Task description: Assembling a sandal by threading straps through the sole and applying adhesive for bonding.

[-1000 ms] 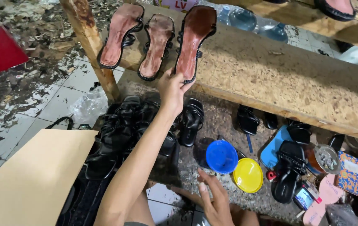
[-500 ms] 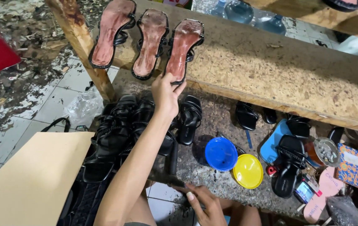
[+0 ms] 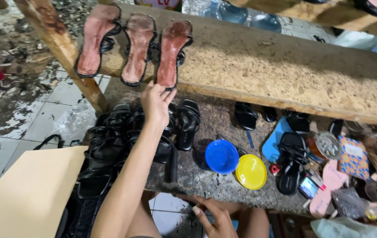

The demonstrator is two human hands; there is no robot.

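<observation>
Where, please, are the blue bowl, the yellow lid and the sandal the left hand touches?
blue bowl (image 3: 222,156), head view, inside of the bowl.
yellow lid (image 3: 251,171), head view, its middle.
sandal (image 3: 171,53), head view, reddish sole.
left hand (image 3: 155,102), head view, its back.

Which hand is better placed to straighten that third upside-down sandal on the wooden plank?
Probably the left hand: its fingertips are already at the heel of the third sandal on the plank. The right hand sits low by the knees, away from it.

Lighting: even, fairly bright, falling from above. Wooden plank (image 3: 285,66) is casting a dark shadow onto the tabletop (image 3: 215,176) beneath. Wet floor tiles (image 3: 12,128) are glinting. Focus is holding sharp centrally; edges are bending slightly, corners softening. No motion blur showing.
</observation>
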